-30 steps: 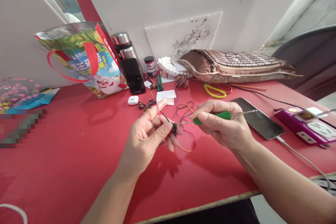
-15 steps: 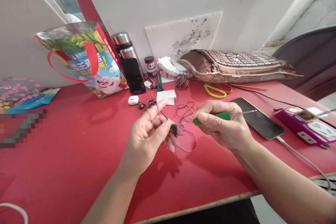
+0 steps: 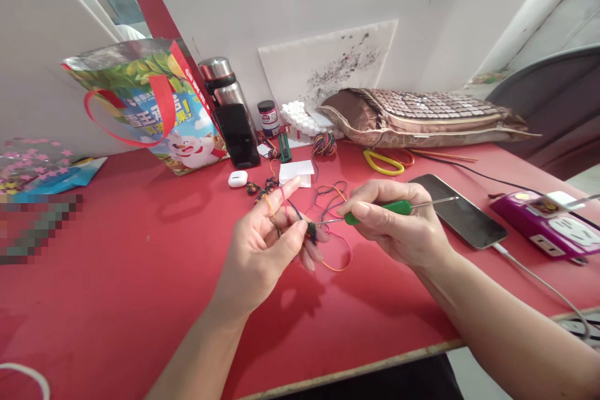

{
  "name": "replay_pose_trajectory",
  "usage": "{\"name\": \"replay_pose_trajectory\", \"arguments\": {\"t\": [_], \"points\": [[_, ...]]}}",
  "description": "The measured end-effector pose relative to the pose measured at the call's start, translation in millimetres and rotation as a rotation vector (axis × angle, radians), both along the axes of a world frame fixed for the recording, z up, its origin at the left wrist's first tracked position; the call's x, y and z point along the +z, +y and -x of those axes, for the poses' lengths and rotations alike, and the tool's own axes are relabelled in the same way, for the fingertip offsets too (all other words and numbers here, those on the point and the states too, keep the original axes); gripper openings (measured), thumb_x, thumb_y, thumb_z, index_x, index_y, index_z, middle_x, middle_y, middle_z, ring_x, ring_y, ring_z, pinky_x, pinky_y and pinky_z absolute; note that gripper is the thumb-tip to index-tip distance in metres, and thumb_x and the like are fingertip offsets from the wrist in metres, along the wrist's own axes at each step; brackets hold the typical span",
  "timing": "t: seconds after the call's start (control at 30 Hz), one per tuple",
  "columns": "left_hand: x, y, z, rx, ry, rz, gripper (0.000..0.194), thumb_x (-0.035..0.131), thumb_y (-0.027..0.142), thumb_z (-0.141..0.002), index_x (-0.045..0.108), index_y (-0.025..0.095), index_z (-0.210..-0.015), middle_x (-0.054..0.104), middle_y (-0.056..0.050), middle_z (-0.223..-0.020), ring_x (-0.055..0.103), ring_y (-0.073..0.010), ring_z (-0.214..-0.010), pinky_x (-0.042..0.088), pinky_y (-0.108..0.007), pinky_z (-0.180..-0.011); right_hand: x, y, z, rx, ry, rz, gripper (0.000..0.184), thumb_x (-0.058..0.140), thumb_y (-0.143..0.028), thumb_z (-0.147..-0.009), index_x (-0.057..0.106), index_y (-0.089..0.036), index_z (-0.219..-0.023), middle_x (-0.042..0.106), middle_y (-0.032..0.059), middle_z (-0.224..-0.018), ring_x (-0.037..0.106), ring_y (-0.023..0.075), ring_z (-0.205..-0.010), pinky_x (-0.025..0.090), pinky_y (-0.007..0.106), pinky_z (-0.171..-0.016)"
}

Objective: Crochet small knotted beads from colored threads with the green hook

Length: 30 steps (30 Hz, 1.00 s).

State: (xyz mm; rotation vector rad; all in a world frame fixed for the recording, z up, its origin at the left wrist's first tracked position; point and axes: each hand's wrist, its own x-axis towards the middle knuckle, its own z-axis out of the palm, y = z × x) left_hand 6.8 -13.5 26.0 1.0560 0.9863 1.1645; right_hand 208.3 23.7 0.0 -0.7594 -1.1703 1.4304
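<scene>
Left hand (image 3: 264, 245): pinching a small dark crocheted piece (image 3: 311, 231) above the middle of the red table (image 3: 140, 269), with multicoloured yarn (image 3: 284, 195) running over its raised index finger. Right hand (image 3: 407, 230): gripping a green-handled hook (image 3: 399, 207), whose tip is meeting the piece from the right. Step in hand: apparently working a stitch, the next move probably calling for catching yarn on the hook while holding the strand taut.

Forward-downward head view over table (image 3: 154, 256)
</scene>
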Motion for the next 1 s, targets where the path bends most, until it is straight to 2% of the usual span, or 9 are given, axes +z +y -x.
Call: {"name": "replay_pose_trajectory", "arguments": {"t": [0.17, 0.3, 0.43, 0.57, 0.73, 1.0], "points": [[-4.9, 3.4, 4.7, -0.048, 0.004, -0.046, 0.072, 0.074, 0.027, -0.098, 0.048, 0.012, -0.164, 0.078, -0.005, -0.082, 0.071, -0.0144, -0.059, 0.059, -0.024, -0.056, 0.9, 0.3, 0.6, 0.006, 0.026, 0.009, 0.038, 0.096, -0.047, -0.075, 0.077, -0.015, -0.067, 0.047, -0.004, -0.049, 0.026, 0.0055, -0.045, 0.021, 0.024, -0.041], [-6.5, 2.9, 6.8, -0.046, -0.009, -0.048, 0.068, 0.073, 0.027, -0.099, 0.052, 0.014, -0.162, 0.078, -0.005, -0.083, 0.072, -0.015, -0.061, 0.06, -0.025, -0.057, 1.9, 0.9, 0.6, 0.019, 0.045, 0.018, 0.037, 0.096, -0.047, -0.074, 0.078, -0.015, -0.068, 0.045, -0.0046, -0.048, 0.025, 0.0053, -0.045, 0.021, 0.024, -0.041], [-8.0, 2.8, 7.4, -0.06, -0.029, -0.064, 0.073, 0.079, 0.024, -0.094, 0.052, 0.018, -0.162, 0.078, -0.004, -0.086, 0.073, -0.0159, -0.065, 0.06, -0.025, -0.057, 2.4, 0.7, 1.1, 0.019, 0.05, 0.031, 0.039, 0.097, -0.049, -0.073, 0.077, -0.015, -0.068, 0.042, -0.0058, -0.048, 0.024, 0.0052, -0.044, 0.02, 0.024, -0.041], [-5.2, 2.1, 4.1, -0.062, -0.061, -0.041, 0.087, 0.084, 0.02, -0.09, 0.045, 0.023, -0.167, 0.076, -0.001, -0.083, 0.072, -0.0147, -0.065, 0.06, -0.024, -0.058, -2.5, -2.6, 3.1, 0.0, 0.039, -0.013, 0.037, 0.093, -0.049, -0.079, 0.079, -0.016, -0.074, 0.044, -0.0055, -0.05, 0.027, 0.0063, -0.045, 0.024, 0.025, -0.042], [2.5, -3.1, -3.9, 0.01, -0.092, -0.012, 0.098, 0.082, 0.015, -0.09, 0.031, 0.026, -0.173, 0.076, 0.001, -0.082, 0.071, -0.0129, -0.063, 0.058, -0.021, -0.057, -10.8, -8.0, 9.0, -0.017, 0.024, -0.106, 0.026, 0.088, -0.042, -0.088, 0.083, -0.017, -0.084, 0.05, -0.004, -0.055, 0.03, 0.0078, -0.048, 0.026, 0.025, -0.043], [2.2, -3.8, -6.0, 0.06, -0.068, -0.033, 0.097, 0.083, 0.017, -0.09, 0.032, 0.028, -0.173, 0.077, 0.001, -0.081, 0.072, -0.0152, -0.065, 0.058, -0.024, -0.06, -13.8, -13.1, 19.7, -0.02, 0.061, -0.116, 0.025, 0.083, -0.043, -0.092, 0.081, -0.018, -0.091, 0.053, -0.0033, -0.058, 0.034, 0.0086, -0.047, 0.031, 0.026, -0.044]]}}
